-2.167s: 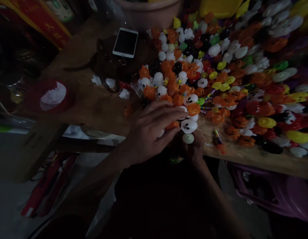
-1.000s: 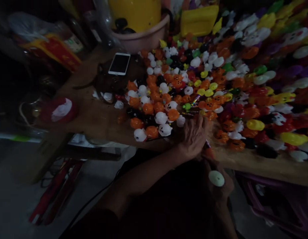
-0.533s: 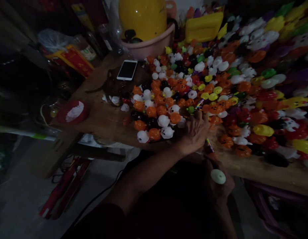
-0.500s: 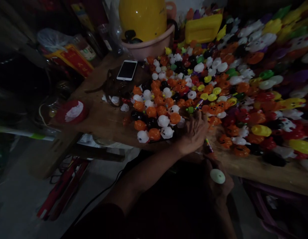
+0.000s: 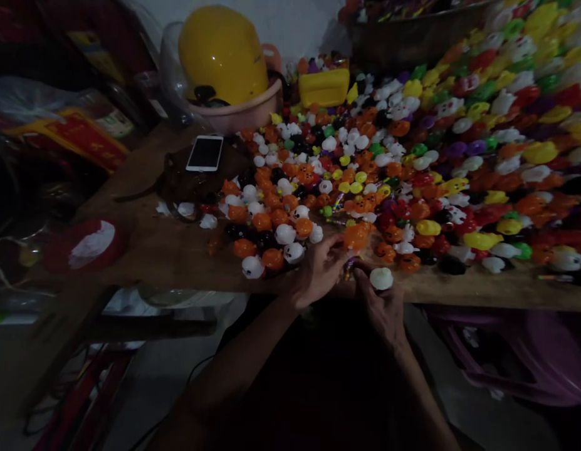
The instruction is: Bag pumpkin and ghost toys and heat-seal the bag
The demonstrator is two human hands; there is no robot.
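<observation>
My left hand is closed on a translucent orange toy, held just above the table's front edge. Close beside it, my right hand has its fingers wrapped round a pale, rounded, knob-like piece; its lower part is hidden by the palm. Between the two hands shows a thin stick with a colourful pattern, near the right fingertips. Left of my hands stands a cluster of small orange, white and black toy heads, among them a white one with a drawn face.
A big pile of small coloured plastic toys covers the right of the wooden table. Further left are a white phone and a red round container. A yellow helmet sits in a pink basin behind.
My left hand has drawn back from the toys and now holds the orange toy. My right hand has risen to meet it, with the pale piece. The view has shifted right.
</observation>
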